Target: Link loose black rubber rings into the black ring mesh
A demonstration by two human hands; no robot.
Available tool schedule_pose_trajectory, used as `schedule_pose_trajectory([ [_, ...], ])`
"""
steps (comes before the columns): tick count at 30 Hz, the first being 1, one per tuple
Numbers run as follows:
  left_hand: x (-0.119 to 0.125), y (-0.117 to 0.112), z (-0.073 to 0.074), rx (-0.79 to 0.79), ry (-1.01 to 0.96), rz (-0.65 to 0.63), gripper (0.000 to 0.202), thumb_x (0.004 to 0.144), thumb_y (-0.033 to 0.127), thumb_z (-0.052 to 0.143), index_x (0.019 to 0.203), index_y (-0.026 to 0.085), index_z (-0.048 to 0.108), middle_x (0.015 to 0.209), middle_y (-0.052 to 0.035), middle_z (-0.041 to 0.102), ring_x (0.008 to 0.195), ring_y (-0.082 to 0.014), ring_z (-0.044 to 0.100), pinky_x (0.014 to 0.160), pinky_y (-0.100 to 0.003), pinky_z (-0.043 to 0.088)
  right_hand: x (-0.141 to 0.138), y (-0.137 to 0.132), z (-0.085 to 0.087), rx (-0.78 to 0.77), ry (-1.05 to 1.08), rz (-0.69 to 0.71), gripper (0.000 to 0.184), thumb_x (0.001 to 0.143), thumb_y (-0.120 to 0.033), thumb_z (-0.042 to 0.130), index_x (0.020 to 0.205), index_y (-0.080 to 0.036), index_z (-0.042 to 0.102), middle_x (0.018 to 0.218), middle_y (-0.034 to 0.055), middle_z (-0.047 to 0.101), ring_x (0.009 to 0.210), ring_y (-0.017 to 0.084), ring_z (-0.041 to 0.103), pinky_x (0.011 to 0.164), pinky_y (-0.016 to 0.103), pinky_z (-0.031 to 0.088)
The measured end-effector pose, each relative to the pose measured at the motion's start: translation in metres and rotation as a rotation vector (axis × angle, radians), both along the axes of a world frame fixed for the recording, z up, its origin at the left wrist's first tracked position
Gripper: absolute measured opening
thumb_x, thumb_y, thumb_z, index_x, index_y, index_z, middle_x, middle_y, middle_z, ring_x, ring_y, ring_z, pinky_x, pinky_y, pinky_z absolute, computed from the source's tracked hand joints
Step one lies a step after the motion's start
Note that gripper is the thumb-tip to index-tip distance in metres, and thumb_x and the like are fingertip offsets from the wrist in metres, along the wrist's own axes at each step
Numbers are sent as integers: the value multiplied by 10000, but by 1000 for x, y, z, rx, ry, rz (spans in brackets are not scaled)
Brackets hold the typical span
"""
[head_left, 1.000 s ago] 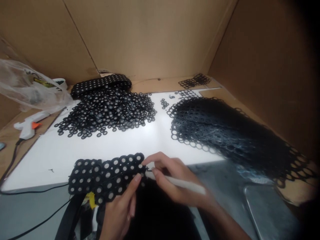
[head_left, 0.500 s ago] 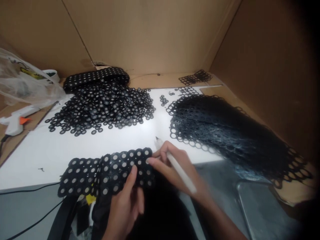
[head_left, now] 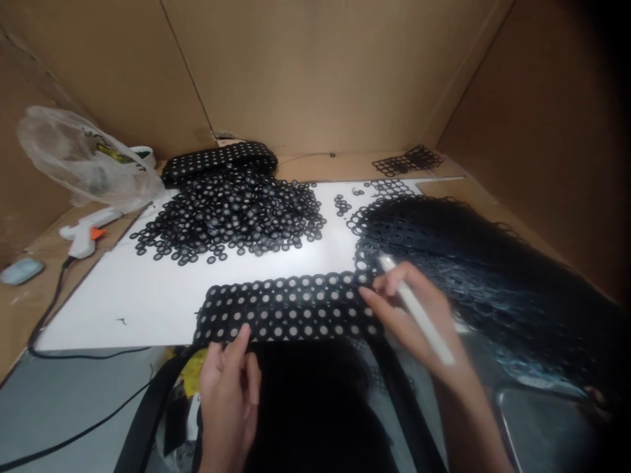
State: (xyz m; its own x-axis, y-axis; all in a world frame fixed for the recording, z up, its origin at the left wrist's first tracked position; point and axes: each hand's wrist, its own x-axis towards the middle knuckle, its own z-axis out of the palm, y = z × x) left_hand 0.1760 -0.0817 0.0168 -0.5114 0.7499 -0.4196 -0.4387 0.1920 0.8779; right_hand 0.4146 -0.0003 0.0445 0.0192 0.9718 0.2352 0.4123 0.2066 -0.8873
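Note:
A black strip with rows of pale round dots (head_left: 292,314) lies stretched out straight along the near edge of the white board. My left hand (head_left: 231,387) grips its lower edge toward the left, thumb on top and the other fingers curled below. At the strip's right end, my right hand (head_left: 419,309) pinches the upper corner between thumb and finger. That same hand also keeps a white pen-like tool (head_left: 424,322) lying across it, tip pointing away from me; the tip is blurred.
Behind the strip is a heap of small black rings with pale centres (head_left: 231,213), backed by a rolled dotted band (head_left: 221,161). Black ring netting (head_left: 444,243) is piled at right. A glue gun (head_left: 86,233), its cord and a plastic bag (head_left: 89,157) are at left. Cardboard walls (head_left: 320,72) surround the board.
The strip, bunched in the middle before, is now extended flat. My right hand has moved right with its end, and my left hand has slid toward the left part. The view has shifted left.

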Motion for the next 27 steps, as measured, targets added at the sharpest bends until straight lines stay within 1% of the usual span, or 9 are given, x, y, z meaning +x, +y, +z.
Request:
schedule_pose_trajectory([
  [5, -27, -5, -13, -60, 322, -108, 563, 888, 583, 816, 761, 239, 388, 377, 117, 396, 323, -42, 280, 367, -147, 204, 15, 4, -4, 9, -173, 25, 268, 964, -390, 753, 880, -254, 537, 834, 7, 687, 587, 152, 559, 549, 269, 443],
  [8, -48, -7, -9, -146, 458, -183, 554, 880, 652, 787, 719, 222, 476, 381, 78, 434, 311, -60, 326, 348, -162, 237, 20, 2, 2, 24, -212, -52, 304, 955, -488, 770, 979, -259, 571, 977, 54, 782, 700, 204, 690, 627, 302, 512],
  [10, -58, -8, -1, -188, 502, -196, 506, 866, 689, 776, 840, 205, 630, 387, 68, 471, 301, -72, 331, 337, -166, 247, 17, -2, 10, 24, -216, -158, 342, 952, -543, 765, 945, -263, 568, 996, 71, 814, 793, 249, 749, 687, 328, 537],
  [12, -64, -8, 7, -216, 520, -176, 562, 852, 711, 774, 1098, 208, 723, 392, 72, 492, 298, -79, 334, 337, -161, 258, 6, -7, 17, -15, -205, -188, 350, 971, -565, 735, 901, -265, 569, 957, 71, 824, 786, 263, 759, 667, 331, 528],
  [15, -74, -8, 10, -225, 554, -175, 692, 836, 736, 769, 1280, 207, 732, 398, 68, 503, 308, -91, 355, 341, -162, 296, -20, -11, 19, -61, -148, -53, 328, 986, -515, 738, 885, -266, 551, 947, 65, 820, 719, 236, 732, 601, 312, 500],
  [17, -81, -9, 6, -224, 567, -175, 721, 810, 753, 777, 1261, 191, 753, 416, 54, 523, 309, -97, 370, 332, -172, 309, -41, -12, 16, -60, -69, 97, 283, 1008, -462, 721, 902, -262, 552, 911, 59, 802, 718, 223, 719, 603, 305, 496],
  [20, -90, -9, -1, -244, 550, -168, 753, 760, 769, 807, 1236, 187, 769, 434, 47, 540, 294, -99, 374, 312, -183, 298, -69, -12, 12, -115, 23, 345, 262, 1097, -449, 567, 931, -248, 591, 795, 28, 744, 679, 196, 677, 591, 295, 461],
  [23, -92, -9, 0, -257, 542, -192, 700, 787, 747, 800, 1218, 197, 777, 417, 44, 533, 296, -97, 378, 329, -174, 308, -90, -10, 14, -137, 21, 541, 296, 1149, -432, 442, 1086, -244, 662, 700, -23, 652, 621, 170, 616, 611, 293, 431],
  [27, -88, -10, 7, -262, 553, -224, 651, 836, 743, 757, 1193, 199, 774, 384, 40, 509, 293, -96, 380, 344, -162, 311, -109, -4, 19, -90, -6, 621, 303, 1163, -340, 406, 1288, -270, 672, 963, 9, 734, 838, 183, 681, 805, 313, 474],
])
